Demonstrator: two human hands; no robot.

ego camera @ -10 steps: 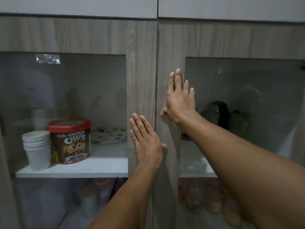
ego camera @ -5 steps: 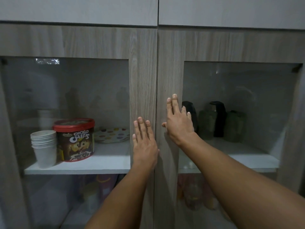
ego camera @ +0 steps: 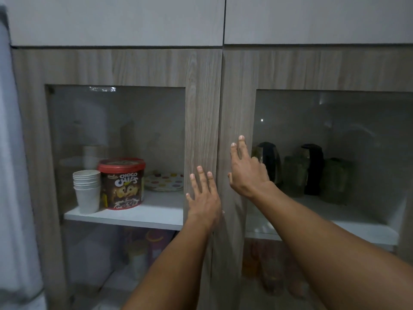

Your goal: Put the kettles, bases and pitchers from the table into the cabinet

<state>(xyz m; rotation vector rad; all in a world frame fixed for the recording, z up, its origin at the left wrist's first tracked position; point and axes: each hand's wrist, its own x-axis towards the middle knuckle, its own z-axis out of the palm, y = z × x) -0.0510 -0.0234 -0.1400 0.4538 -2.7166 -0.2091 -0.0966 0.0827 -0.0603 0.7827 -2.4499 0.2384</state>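
Wood-grain cabinet doors with smoked glass panes fill the view, meeting at a narrow vertical seam in the middle, with plain pale panels above. Both doors look shut. The left hand (ego camera: 204,198) lies flat on the frame of the left wood-grain door (ego camera: 201,104), fingers spread, its grip released and holding nothing. The right hand (ego camera: 247,171) presses the frame of the right wood-grain door (ego camera: 237,104) just across the seam, fingers extended, likewise empty. Palms flat beside the seam suit pushing the doors fully closed, or a push-latch; no handle shows.

Behind the right pane, on the white right shelf (ego camera: 362,229), stand a dark rounded kettle (ego camera: 268,162), a second black-handled kettle (ego camera: 312,168) and two greenish translucent pitchers (ego camera: 293,175) (ego camera: 335,179), set in a row close together and well back from the shelf edge. Any bases are too dim to make out. The tabletop is out of view, so whether anything remains there cannot be told; judging by the shut doors, the task seems near its end.

Behind the left pane sit a stack of white paper cups (ego camera: 87,189), a red-lidded chocolate-chip tub (ego camera: 121,183) touching it, and a polka-dot plate (ego camera: 164,181).
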